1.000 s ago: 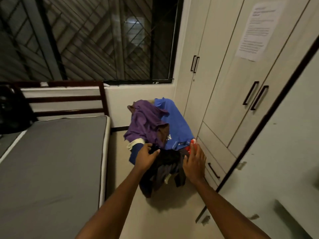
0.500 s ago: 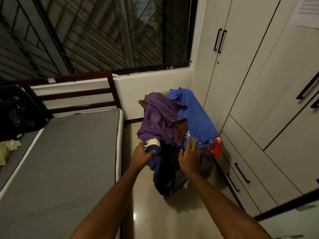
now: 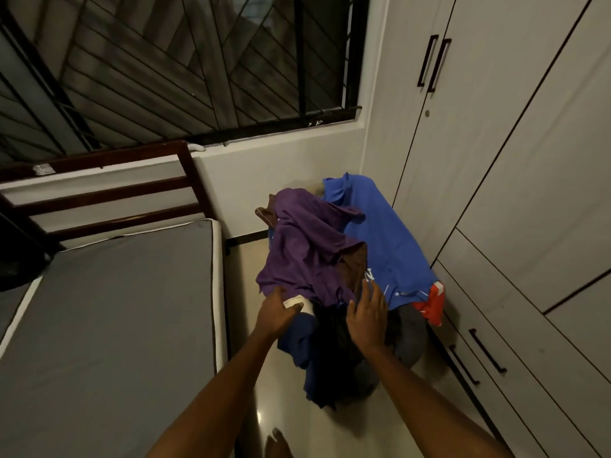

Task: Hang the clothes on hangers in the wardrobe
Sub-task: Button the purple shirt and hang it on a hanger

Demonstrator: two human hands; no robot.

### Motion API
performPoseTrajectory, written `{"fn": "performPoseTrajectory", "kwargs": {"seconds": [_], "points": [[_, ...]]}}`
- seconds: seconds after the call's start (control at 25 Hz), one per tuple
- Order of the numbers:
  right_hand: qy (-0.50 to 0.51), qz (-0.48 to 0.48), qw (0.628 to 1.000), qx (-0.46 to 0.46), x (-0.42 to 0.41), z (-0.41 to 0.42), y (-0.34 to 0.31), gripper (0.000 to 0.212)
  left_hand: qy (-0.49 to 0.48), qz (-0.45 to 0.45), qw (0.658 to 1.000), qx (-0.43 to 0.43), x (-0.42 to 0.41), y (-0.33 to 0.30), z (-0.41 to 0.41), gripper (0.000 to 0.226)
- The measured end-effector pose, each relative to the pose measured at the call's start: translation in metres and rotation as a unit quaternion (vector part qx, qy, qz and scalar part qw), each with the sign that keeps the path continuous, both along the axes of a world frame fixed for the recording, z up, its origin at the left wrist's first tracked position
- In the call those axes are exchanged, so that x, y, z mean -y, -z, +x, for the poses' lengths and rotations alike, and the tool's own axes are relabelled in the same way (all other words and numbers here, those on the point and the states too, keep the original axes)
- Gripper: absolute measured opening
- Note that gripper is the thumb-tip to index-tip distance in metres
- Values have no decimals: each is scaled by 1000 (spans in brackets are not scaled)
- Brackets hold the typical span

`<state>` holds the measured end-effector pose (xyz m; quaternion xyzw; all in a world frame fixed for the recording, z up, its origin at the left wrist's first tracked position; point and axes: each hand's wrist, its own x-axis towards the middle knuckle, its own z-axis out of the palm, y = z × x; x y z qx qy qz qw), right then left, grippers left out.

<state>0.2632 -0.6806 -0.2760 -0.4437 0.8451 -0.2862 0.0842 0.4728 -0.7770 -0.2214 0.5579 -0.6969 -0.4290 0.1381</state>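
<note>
**Between bed and wardrobe: both hands on the heap of clothes**

To the right of the hands, the wardrobe [image 3: 515, 166] fills that whole side: pale doors with dark bar handles, all closed, and drawers below them near the floor. To the left of the hands lies the bed [image 3: 109, 325], a grey mattress with a white edge and a dark wooden headboard beyond it. Above and beyond the hands, a window [image 3: 185, 61] with a dark metal grille takes up the far wall.

Directly ahead of the hands, on the pale floor [image 3: 277, 401] between bed and wardrobe, is the pile of clothes [image 3: 347, 285]. A blue shirt [image 3: 386, 246] covers its right side, nearest the wardrobe, with a red piece [image 3: 433, 305] hanging at its lower corner. A purple shirt [image 3: 304, 256] drapes over the left side, touching the blue one, with a brown garment [image 3: 355, 269] showing between them. Dark clothes [image 3: 334, 352] hang down the near face of the heap.

The left hand [image 3: 276, 314] grasps the near left edge of the pile, its thumb over a white cuff [image 3: 299, 304] under the purple shirt. The right hand [image 3: 367, 317] is released, fingers straight and spread, resting flat against the dark clothes just below the brown garment.
</note>
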Motion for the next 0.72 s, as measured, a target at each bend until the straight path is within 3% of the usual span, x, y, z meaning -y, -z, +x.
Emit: {"fn": "performPoseTrajectory", "kwargs": {"seconds": [0.24,0.4,0.52,0.64,0.72], "points": [[12,-2,1000,-13,120,2,12,58,15,29,999,8,114,10,-1,86],[4,-1,999,-33,207,-4,17,52,19,46,999,12,171,23,-9,88],[-51,9,998,19,290,-15,29,60,-27,66,997,6,222,50,-16,101],[-84,57,995,21,368,-26,38,71,-44,88,995,2,258,66,-23,89],[-99,87,991,17,405,-31,42,52,-52,95,994,5,280,66,-32,70]]}}
